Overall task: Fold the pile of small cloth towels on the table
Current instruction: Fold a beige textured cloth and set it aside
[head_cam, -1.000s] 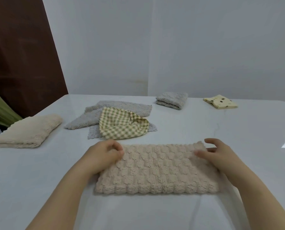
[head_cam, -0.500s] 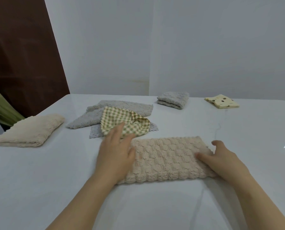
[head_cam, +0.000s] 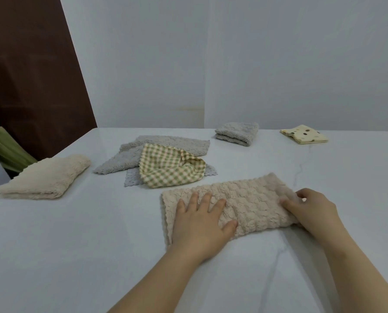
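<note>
Your left hand [head_cam: 201, 222] is pressing flat, fingers spread, on the beige towel [head_cam: 245, 206] lying on the desk [head_cam: 75, 245] at 6 o'clock; your right hand [head_cam: 312, 208] is pinching, grip clamped, its 3 o'clock end.

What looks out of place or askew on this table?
Nothing damaged or spilled. The green checked cloth lies crumpled on the unfolded grey towels, and the beige towel under both hands sits slightly skewed.
</note>
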Tool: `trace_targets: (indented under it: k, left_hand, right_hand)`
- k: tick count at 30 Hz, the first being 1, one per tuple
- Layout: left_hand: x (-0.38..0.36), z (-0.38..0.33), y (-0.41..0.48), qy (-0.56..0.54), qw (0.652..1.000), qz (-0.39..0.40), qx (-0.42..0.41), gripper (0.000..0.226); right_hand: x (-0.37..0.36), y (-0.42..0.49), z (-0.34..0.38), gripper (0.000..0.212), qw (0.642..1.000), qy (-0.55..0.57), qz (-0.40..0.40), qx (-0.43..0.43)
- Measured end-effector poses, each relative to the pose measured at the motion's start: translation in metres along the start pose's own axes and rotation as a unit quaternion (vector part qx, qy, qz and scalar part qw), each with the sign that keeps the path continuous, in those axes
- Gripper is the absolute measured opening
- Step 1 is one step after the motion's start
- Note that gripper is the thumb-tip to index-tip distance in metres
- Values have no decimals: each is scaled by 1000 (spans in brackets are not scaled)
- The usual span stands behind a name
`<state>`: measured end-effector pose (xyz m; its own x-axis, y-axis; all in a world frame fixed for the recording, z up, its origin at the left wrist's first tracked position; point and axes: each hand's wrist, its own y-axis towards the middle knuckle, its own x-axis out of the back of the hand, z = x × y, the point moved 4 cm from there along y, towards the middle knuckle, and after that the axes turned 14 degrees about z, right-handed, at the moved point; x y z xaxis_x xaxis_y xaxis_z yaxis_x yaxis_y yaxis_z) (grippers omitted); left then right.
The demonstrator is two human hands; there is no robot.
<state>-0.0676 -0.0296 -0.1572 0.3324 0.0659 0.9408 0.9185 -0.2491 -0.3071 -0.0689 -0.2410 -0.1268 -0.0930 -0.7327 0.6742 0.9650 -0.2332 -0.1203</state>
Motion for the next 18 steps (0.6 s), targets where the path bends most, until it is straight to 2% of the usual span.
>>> trace_targets:
  k: [4,7,11,13,15,18]
  left_hand:
    - [1,-8,3,-10,1000,-11,19,63]
    - [0,-8,2,-25,1000,-15,2,62]
    - [-1,-8,1,-20,999,-16,-29,57]
    - [0,-10,2,-12,999,-11,-31,57]
    - [0,-13,2,-9,999,-3,-33,57]
    - [3,-12,-1,-14,999,-14,-41,56]
  right_hand:
    - [3,1,-8,22,993,118,-6,-11]
    - [0,1,-10,19,975,221,-20,0]
    - [-1,0,-10,14,919,393,-19,-7]
    - [-8,2,-7,3,879,476,11,-21]
    - [-15,3,-4,26,846,532,31,-28]
    - [-20,3,-2,34,826,563,16,-34]
